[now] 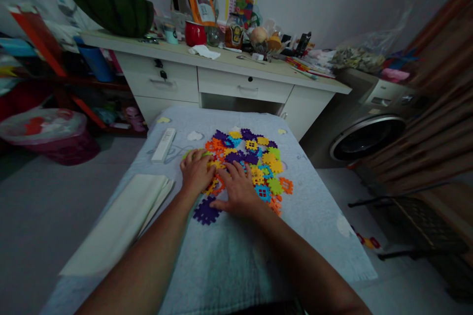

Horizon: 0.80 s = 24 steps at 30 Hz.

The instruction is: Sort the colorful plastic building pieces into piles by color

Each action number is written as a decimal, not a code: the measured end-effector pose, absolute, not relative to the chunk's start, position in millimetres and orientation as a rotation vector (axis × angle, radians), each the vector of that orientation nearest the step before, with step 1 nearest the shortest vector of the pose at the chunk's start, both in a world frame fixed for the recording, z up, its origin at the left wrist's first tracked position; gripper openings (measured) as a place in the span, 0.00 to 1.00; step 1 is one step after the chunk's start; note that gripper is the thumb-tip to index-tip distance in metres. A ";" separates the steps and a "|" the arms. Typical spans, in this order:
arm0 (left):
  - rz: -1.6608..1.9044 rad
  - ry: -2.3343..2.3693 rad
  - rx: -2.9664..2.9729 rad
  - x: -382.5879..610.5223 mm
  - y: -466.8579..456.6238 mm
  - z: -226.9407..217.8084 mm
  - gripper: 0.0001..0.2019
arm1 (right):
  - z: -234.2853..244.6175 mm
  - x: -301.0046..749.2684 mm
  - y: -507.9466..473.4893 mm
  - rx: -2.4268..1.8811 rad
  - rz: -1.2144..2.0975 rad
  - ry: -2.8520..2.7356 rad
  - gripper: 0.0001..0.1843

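A pile of flat plastic interlocking pieces (253, 157) in purple, yellow, orange, blue and green lies on the cloth-covered table. My left hand (196, 173) rests palm down on the pile's left side, fingers stretched over a green piece (187, 153). Beside it, my right hand (238, 189) lies on the pile's near middle with its fingers spread. Its thumb reaches the edge of a purple square piece (206, 211) nearest me. Neither hand grips a piece that I can see; what lies under the palms is hidden.
On the table's left are a white oblong box (163, 146) and a folded white cloth (118, 221). Behind stands a white desk (236, 81) crowded with a jar (234, 31), a red pot (195, 34) and a cut watermelon (111, 7). A washing machine (364, 118) stands at right.
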State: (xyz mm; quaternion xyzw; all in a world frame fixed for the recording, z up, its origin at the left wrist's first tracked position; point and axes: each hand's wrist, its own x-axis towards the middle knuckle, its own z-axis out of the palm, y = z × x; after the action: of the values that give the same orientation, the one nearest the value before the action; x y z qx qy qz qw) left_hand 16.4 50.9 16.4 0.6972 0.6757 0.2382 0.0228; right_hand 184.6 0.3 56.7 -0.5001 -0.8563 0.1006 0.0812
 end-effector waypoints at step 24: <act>0.744 2.098 2.154 16.8 51.9 15.0 0.15 | 52.5 183.5 3.4 -1.590 0.384 -2.561 0.60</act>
State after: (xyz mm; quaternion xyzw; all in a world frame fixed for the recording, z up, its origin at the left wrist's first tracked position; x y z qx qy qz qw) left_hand 16.8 51.9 15.0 0.6952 0.6772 0.2400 0.0217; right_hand 183.5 3.4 52.5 -0.5227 -0.8415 0.1262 0.0514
